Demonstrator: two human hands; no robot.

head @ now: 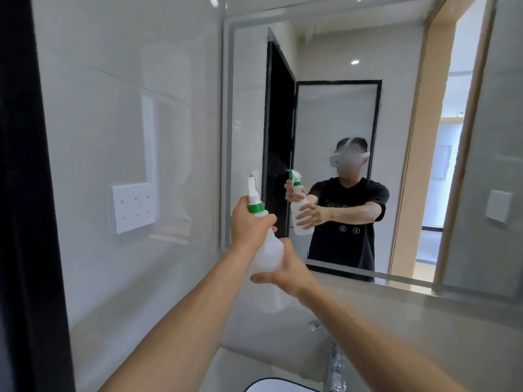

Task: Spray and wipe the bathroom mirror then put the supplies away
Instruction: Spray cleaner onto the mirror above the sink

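Observation:
A white spray bottle with a green collar and a white trigger head is held up in front of the lower left part of the bathroom mirror. My left hand grips its neck just below the trigger. My right hand cups the bottle's body from the right and below. The nozzle points toward the glass. The mirror shows a person in a black shirt holding the same bottle, with a faint mist near the nozzle. No cloth is in view.
A white wall socket plate sits on the tiled wall at left. A dark door frame runs down the far left edge. Below are a chrome faucet and the rim of a white basin.

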